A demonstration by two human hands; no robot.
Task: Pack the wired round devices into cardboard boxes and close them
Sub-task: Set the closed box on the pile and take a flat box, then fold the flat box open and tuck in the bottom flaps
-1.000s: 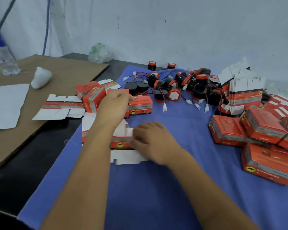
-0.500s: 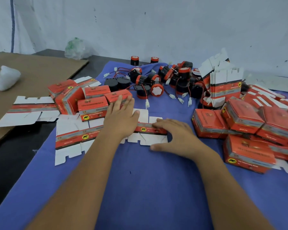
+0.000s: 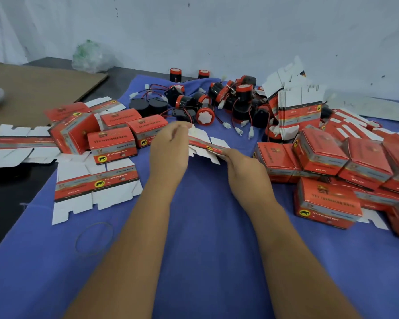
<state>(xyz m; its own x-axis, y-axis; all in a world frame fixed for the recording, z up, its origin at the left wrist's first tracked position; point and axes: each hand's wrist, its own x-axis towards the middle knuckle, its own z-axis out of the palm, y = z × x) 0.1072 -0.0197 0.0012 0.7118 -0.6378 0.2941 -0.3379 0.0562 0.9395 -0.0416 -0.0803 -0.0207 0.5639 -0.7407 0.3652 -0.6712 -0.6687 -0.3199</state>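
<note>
A flat unfolded red-and-white box blank (image 3: 205, 146) is lifted off the blue cloth between my hands. My left hand (image 3: 171, 148) pinches its left end and my right hand (image 3: 242, 166) pinches its right end. Behind it lies a heap of black-and-red round devices (image 3: 230, 100) with red and black wires and white plugs; one of them (image 3: 205, 116) shows its white face. Several folded boxes (image 3: 115, 143) stand to the left of my left hand.
Closed red boxes (image 3: 346, 162) are piled at the right. A stack of flat blanks (image 3: 300, 111) stands upright behind them. More flat blanks (image 3: 95, 187) lie at the left, a rubber band (image 3: 95, 238) near the front, brown cardboard (image 3: 32, 88) at far left.
Both hands were pressing the flat blank on the cloth; now they have taken hold of its ends and raised it. The view has shifted slightly to the left.
</note>
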